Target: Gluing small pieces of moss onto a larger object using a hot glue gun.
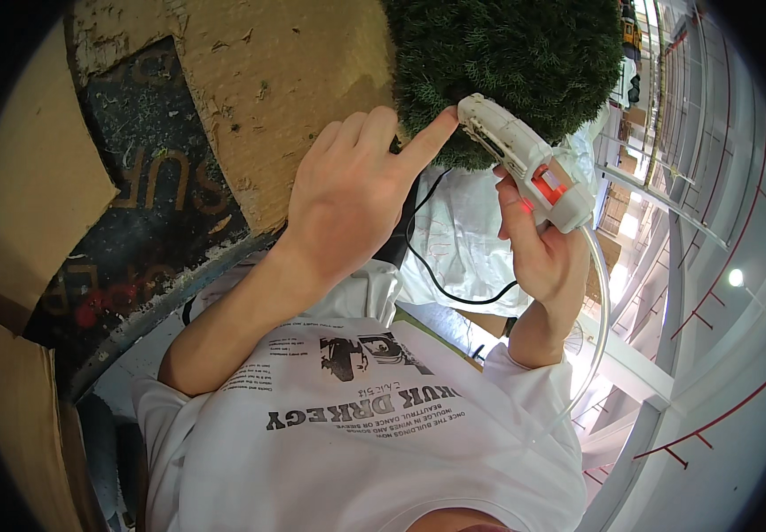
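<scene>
My left hand is raised with its back toward me. Its index finger stretches out to the tip of a white handheld tool, while the other fingers bend away out of view. The tool is shut in my right hand, fingers wrapped round its lower part. Red light glows in a window on the tool's side, and dark specks stick to its casing. A pale cord hangs from its lower end. Just behind the tool is a dense bunch of green needle-like foliage. I cannot tell the tool's exact kind.
Worn brown cardboard with a torn black printed panel stands at the left. White cloth or sheeting hangs below the foliage, crossed by a black cable. White beams and racks run along the right.
</scene>
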### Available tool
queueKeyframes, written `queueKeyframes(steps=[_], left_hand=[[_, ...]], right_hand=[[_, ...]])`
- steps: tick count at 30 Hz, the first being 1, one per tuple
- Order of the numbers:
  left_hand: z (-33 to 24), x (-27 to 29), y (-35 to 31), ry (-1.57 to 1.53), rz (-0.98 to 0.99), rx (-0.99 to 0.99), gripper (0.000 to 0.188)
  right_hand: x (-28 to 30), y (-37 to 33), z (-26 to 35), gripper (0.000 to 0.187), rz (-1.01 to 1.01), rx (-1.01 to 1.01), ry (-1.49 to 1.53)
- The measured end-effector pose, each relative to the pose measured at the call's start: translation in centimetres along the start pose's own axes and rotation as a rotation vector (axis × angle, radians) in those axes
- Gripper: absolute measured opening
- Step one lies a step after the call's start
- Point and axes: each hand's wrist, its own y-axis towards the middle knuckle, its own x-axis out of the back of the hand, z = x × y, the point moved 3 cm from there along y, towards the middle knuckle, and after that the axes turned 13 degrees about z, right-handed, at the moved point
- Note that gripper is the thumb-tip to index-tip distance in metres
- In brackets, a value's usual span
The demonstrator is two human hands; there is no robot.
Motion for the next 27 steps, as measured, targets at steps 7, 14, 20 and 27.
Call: queueKeyframes(steps=[7, 14, 20, 27], left_hand=[[0.06, -0.14, 0.04, -0.022, -0.002, -0.002, 0.063], [0.1, -0.15, -0.02, -0.018, -0.002, 0.0, 0.063], [0.13, -0.21, 0.0, -0.022, -0.009, -0.002, 0.062], [0.11, -0.14, -0.03, -0.019, -0.004, -0.003, 0.063]], right_hand=[[-0.06, -0.09, 0.07, 0.03, -0.003, -0.011, -0.012], [0.03, 0.03, 0.25, 0.023, -0.004, -0.03, -0.025], [0.12, 0.01, 0.17, 0.021, 0.005, -0.048, -0.018], [0.1, -0.04, 0.3, 0.022, 0.006, -0.058, 0.0]])
